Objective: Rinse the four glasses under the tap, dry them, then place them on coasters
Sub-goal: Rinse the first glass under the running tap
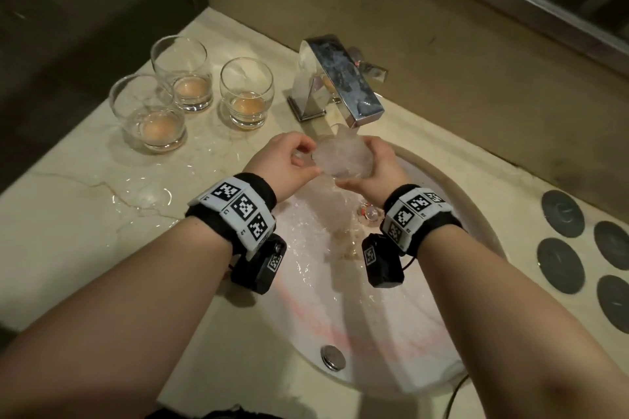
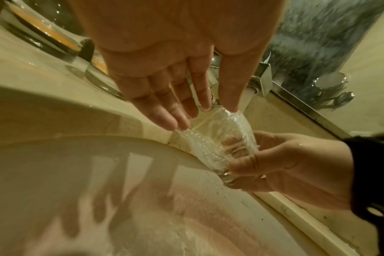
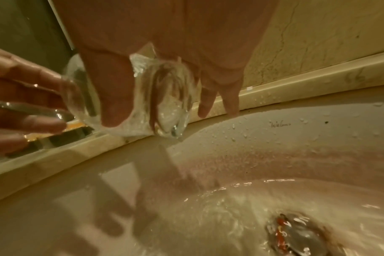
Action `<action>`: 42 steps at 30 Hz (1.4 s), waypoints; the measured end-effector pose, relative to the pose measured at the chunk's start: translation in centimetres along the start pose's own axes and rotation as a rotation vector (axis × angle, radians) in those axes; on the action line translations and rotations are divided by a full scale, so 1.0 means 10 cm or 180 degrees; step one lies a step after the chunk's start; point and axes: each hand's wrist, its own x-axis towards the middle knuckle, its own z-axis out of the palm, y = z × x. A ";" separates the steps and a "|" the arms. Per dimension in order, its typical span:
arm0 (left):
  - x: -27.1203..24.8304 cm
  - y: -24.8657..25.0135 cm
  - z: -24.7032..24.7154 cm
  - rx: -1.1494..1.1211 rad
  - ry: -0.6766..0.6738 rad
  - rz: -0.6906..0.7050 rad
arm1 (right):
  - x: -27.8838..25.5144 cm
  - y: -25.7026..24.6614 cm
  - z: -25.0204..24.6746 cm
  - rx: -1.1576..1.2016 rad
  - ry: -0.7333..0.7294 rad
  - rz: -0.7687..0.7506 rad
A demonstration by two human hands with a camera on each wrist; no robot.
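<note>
A clear glass [image 1: 340, 160] [image 2: 219, 142] [image 3: 147, 104] lies tilted under the running chrome tap [image 1: 340, 78], with water foaming over it. My right hand [image 1: 374, 167] [image 2: 285, 161] grips it round the base and body. My left hand [image 1: 289, 160] [image 2: 186, 95] reaches in from the left, fingers nearly straight, fingertips touching the rim. Three more glasses [image 1: 149, 112] [image 1: 183, 75] [image 1: 246, 92] stand upright on the counter left of the tap, each with orange residue at the bottom. Several dark round coasters [image 1: 561, 213] lie on the counter at the right.
The white sink [image 1: 391, 333] below my hands is wet, and water runs to the drain [image 3: 296, 237]. A puddle [image 1: 146, 197] spreads on the marble counter in front of the three glasses. A wall and mirror edge close off the back.
</note>
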 end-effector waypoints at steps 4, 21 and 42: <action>0.06 0.01 0.07 -0.0372 -0.0081 -0.0137 | 0.05 -0.05 -0.04 -0.0052 0.0075 -0.0207; 0.09 -0.11 0.26 -0.2821 -0.0238 -0.1815 | 0.14 -0.19 -0.11 -0.0341 0.0218 -0.0594; -0.77 0.34 0.49 -0.3053 -0.0288 -0.1570 | -0.92 -0.44 -0.75 -0.2302 -0.0048 -0.1697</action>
